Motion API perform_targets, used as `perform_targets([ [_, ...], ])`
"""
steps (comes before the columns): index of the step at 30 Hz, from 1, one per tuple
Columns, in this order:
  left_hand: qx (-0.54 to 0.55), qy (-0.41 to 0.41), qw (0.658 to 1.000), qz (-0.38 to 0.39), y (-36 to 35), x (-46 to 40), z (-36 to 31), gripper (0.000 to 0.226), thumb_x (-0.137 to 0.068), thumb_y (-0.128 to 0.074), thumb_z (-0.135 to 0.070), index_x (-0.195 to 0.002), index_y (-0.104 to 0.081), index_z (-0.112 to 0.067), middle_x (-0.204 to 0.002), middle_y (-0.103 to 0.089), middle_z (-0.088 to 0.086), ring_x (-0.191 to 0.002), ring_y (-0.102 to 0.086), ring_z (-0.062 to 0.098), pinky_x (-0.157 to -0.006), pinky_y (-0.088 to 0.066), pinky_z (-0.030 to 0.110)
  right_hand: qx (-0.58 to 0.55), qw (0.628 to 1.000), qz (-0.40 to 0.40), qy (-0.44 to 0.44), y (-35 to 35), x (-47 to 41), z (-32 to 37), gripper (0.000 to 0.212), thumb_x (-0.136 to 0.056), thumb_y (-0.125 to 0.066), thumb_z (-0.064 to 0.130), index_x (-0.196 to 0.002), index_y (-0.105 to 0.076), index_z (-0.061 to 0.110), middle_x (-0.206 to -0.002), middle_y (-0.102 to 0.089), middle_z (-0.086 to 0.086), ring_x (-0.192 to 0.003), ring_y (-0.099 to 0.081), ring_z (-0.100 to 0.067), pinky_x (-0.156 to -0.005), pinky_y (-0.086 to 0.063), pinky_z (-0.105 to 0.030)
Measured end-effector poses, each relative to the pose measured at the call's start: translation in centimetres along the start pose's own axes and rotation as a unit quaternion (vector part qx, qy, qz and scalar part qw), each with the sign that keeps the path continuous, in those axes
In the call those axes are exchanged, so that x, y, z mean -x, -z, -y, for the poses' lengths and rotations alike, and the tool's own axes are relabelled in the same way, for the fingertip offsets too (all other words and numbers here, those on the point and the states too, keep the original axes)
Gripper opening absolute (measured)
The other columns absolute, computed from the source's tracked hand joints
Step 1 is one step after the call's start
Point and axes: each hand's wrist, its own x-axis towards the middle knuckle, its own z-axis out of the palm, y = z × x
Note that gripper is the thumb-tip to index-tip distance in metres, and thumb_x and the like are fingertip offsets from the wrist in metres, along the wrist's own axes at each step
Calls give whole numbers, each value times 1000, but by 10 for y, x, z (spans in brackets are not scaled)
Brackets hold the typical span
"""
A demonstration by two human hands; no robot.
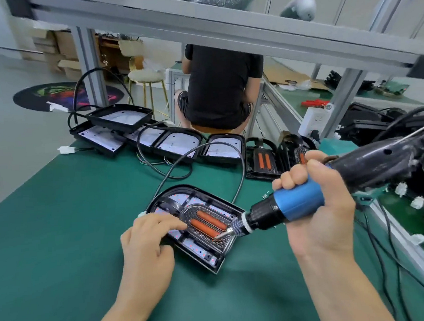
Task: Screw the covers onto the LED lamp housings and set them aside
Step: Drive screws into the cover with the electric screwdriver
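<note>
A black LED lamp housing [207, 257] lies on the green mat in front of me, with a clear cover [199, 211] carrying two orange strips laid in it. My left hand [149, 242] rests on the housing's left side, its index finger stretched out and pressing the cover. My right hand [316, 203] grips a blue-and-black electric screwdriver [299, 202]. The screwdriver's bit tip touches the cover near its lower right end. A black cable runs from the housing toward the back.
Several open housings [120, 119] with white boards are piled at the mat's far edge, and two covered lamps [263, 160] stand to their right. A person in black sits with their back to me behind the table. Cables and black parts [409, 196] crowd the right side.
</note>
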Motion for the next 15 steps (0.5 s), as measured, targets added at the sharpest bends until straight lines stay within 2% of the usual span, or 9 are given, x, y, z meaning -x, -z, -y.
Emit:
perform_targets([
  [1, -3, -11, 1000, 12, 0, 3, 3, 52, -56, -39, 2, -86, -68, -28, -103, -61, -18, -109, -42, -4, -102, -13, 13, 11, 1000, 9, -4, -2, 2, -3, 14, -74, -56, 12, -86, -54, 17, -56, -45, 3, -52, -45, -14, -59, -46, -26],
  [3, -13, -39, 999, 35, -2, 6, 8, 50, -55, -44, 2, -88, -70, -26, -104, -60, -19, -111, -42, -4, -103, -12, 14, 36, 999, 21, -8, -5, 5, -7, 16, -73, -56, 10, -88, -53, 16, -55, -46, 2, -52, -46, -14, -59, -45, -27],
  [7, -51, -97, 993, 47, -5, 5, 14, 46, -57, -70, 10, -89, -72, -24, -105, -60, -16, -114, -42, 6, -103, -16, 33, 79, 996, 33, 0, -10, 8, -13, 23, -72, -55, 7, -93, -49, 14, -53, -47, 2, -51, -47, -16, -59, -44, -28],
  [9, -68, -116, 990, 46, -6, 4, 15, 43, -56, -74, 7, -87, -72, -23, -104, -62, -11, -113, -42, 8, -101, -19, 37, 92, 995, 41, 4, -10, 8, -15, 23, -72, -55, 6, -92, -47, 14, -53, -47, 2, -51, -47, -17, -59, -44, -29],
  [15, -79, -127, 987, 51, -6, 6, 17, 37, -57, -82, 7, -74, -70, -23, -104, -64, -10, -111, -45, 10, -104, -11, 23, 102, 994, 50, 12, -12, 8, -19, 20, -73, -55, 5, -90, -46, 14, -52, -48, 2, -50, -48, -17, -58, -44, -28],
])
